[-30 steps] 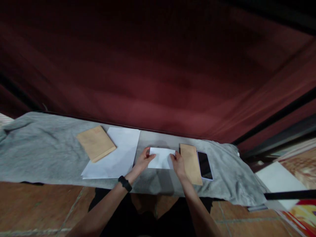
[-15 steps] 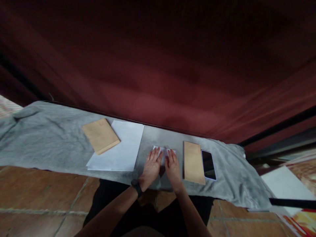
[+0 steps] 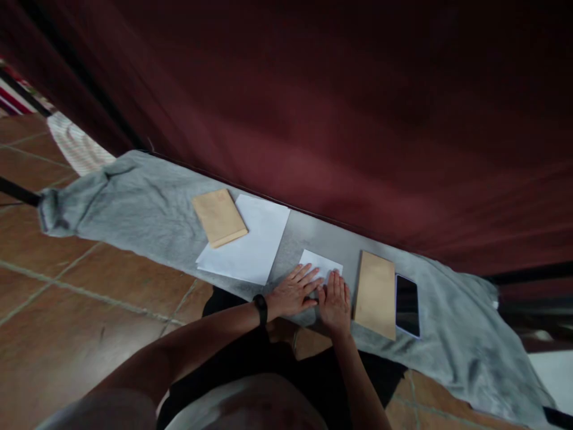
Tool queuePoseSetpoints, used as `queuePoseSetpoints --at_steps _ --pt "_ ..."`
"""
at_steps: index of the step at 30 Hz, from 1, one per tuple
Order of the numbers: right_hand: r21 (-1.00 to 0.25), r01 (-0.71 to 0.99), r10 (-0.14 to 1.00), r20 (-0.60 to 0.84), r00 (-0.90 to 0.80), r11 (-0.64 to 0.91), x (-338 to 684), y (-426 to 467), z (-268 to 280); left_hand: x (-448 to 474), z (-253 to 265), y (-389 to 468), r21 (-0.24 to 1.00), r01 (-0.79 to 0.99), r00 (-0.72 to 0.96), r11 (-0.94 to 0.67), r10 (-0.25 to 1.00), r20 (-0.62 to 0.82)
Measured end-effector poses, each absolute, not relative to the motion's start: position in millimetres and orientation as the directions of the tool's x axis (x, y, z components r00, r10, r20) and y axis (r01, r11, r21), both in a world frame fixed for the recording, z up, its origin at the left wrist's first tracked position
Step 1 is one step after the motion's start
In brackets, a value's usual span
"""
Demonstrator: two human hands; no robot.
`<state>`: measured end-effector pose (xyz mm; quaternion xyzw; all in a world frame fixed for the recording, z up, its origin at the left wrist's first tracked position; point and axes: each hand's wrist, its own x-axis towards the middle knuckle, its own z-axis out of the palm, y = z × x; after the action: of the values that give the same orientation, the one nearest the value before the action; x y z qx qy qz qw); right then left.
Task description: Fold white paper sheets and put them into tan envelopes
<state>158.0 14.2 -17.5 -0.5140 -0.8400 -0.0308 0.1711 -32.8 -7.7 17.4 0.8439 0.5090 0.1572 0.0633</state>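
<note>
A small white sheet of folded paper [image 3: 320,261] lies on the grey cloth in front of me. My left hand [image 3: 293,291] rests flat on its lower left part with the fingers spread. On its lower right part lies my right hand [image 3: 335,301], fingers stretched out and close together. Both hands cover the lower edge of the paper. Just right of my right hand is a stack of brown envelopes [image 3: 376,292]. Left of my left hand lies a stack of large white paper sheets [image 3: 257,251].
Another brown envelope [image 3: 219,218] overlaps the left side of the large sheets. A phone [image 3: 407,304] lies right of the envelope stack. Grey cloth [image 3: 147,203] covers the narrow table, and a dark red curtain [image 3: 290,137] hangs along its far edge.
My view has turned and tilted, shifting the things on the table to the right. My hands have slid nearer to me on the folded paper, uncovering more of its far part.
</note>
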Motion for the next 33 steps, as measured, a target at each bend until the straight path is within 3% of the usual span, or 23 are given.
queuePoseSetpoints --at_steps 13,19,23,29,33 --pt "-0.114 0.811 0.794 0.318 -0.517 0.574 164.0 -15.5 -11.1 -33.0 18.5 -8.8 0.214 0.82 0.504 -0.532 0.846 0.174" --pt "-0.154 0.841 0.817 0.379 -0.435 0.519 168.9 -17.0 -15.1 -34.4 21.1 -10.0 0.19 0.823 0.512 -0.535 0.844 0.159" --pt "-0.161 0.863 0.83 0.405 -0.384 0.479 166.6 -18.2 -15.7 -41.7 16.1 -13.1 0.19 0.869 0.431 -0.457 0.887 0.163" --pt "-0.162 0.894 0.857 0.396 -0.328 0.417 161.1 -16.5 -13.7 -38.7 8.5 4.1 0.197 0.962 0.137 -0.187 0.96 0.243" --pt "-0.172 0.898 0.865 0.39 -0.316 0.405 158.5 -16.5 -11.6 -3.4 6.0 27.7 0.232 0.925 0.232 -0.3 0.931 0.28"
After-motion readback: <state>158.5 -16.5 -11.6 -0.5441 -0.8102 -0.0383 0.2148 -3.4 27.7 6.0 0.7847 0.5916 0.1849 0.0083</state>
